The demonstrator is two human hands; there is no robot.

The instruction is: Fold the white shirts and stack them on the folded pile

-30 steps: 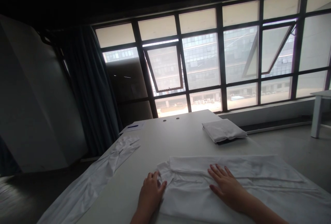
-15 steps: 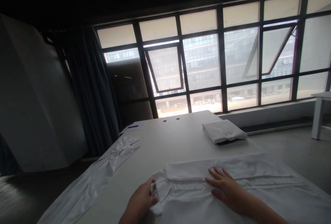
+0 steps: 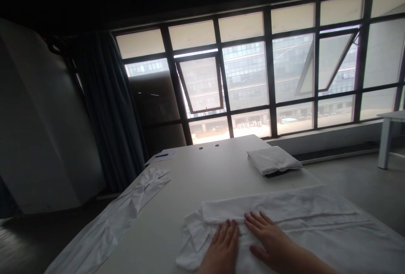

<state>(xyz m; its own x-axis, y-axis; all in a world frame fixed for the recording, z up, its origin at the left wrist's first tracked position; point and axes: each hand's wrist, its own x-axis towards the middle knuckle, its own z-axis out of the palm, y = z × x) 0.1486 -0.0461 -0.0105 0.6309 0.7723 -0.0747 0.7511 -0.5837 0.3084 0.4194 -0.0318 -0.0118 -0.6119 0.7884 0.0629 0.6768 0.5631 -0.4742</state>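
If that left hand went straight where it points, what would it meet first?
The left hand would probably meet the folded strip of white cloth just ahead; any gap is unclear.

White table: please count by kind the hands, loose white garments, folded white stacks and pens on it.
Hands: 2 (left hand, right hand)
Loose white garments: 2 (near garment, left-edge garment)
Folded white stack: 1
Pen: 1
Total: 6

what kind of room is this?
Likely an office or workroom, can't say which: a large white table with two round holes that look like cable ports, a wall of gridded windows and a dark curtain.
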